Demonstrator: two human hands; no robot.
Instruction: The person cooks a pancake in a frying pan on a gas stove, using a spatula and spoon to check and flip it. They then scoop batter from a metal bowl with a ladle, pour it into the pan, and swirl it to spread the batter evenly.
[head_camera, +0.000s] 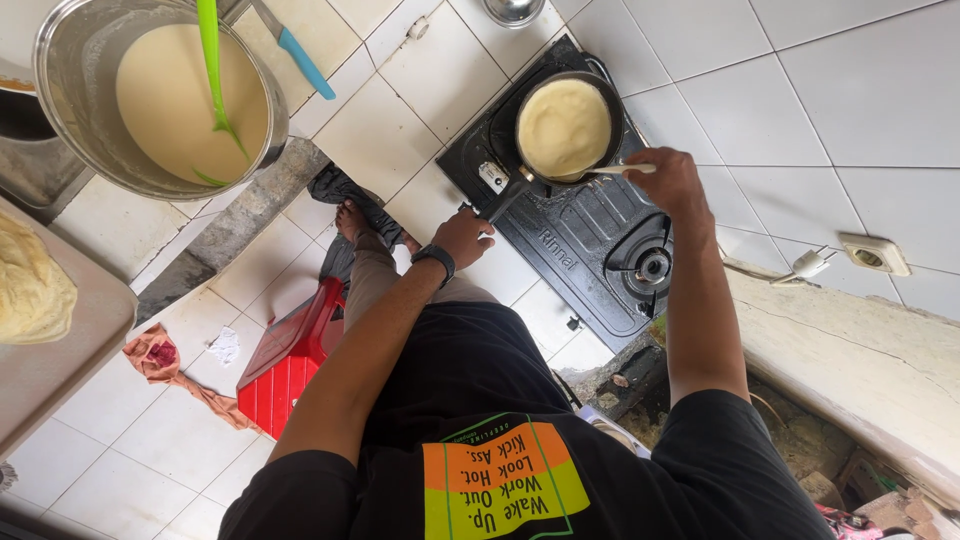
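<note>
Left hand (462, 236) grips the pan handle (507, 197), right hand (672, 180) pinches a pale spatula (620, 169) at the crepe (563, 127) edge; best slid shallowly, pan (608, 100) held steady.

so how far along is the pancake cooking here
Done: a pale stack lies on the tray. In hand: the left hand grips the pan handle, the right hand works a utensil at the batter round in the pan. Left: the pot holds plenty of batter.
</note>
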